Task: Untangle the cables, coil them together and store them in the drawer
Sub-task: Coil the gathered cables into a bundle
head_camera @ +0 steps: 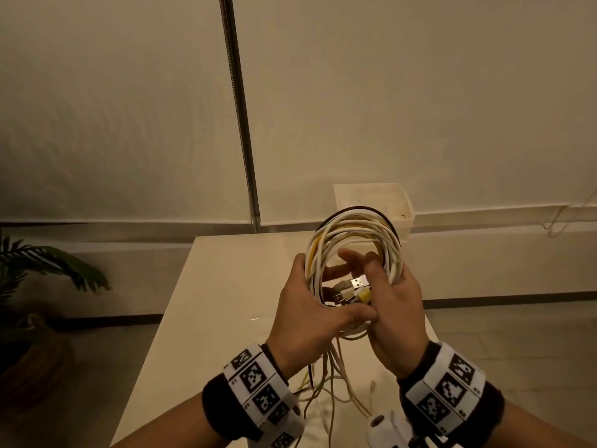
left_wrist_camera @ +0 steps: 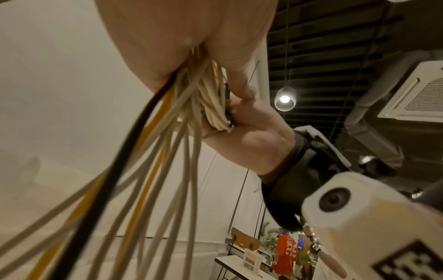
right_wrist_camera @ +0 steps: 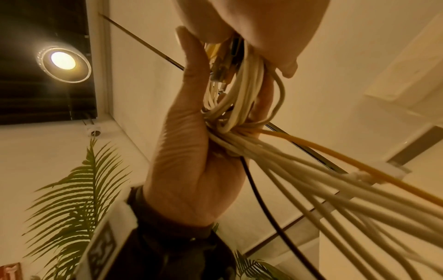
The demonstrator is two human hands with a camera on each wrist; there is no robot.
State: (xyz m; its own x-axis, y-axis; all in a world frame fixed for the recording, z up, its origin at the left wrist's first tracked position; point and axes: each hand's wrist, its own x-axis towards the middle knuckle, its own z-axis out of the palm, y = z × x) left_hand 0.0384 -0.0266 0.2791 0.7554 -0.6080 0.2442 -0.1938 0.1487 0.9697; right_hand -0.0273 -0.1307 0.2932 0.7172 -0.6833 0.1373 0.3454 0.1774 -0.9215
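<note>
A coil of white, yellow and black cables (head_camera: 355, 244) stands upright above the white table (head_camera: 210, 302). My left hand (head_camera: 310, 305) grips the coil's left and lower part, thumb across the front. My right hand (head_camera: 392, 305) grips the lower right, fingers threaded through the loop. USB plugs (head_camera: 358, 282) stick out between the two hands. Loose cable tails (head_camera: 326, 379) hang below the hands onto the table. In the left wrist view the cable bundle (left_wrist_camera: 210, 98) runs under my palm; in the right wrist view the cable loops (right_wrist_camera: 239, 98) sit between both hands.
A white open box (head_camera: 374, 202) stands behind the table by the wall. A metal pole (head_camera: 240, 118) rises at the back. A potted palm (head_camera: 42, 270) stands on the floor at the left. The table's left edge lies near my left forearm.
</note>
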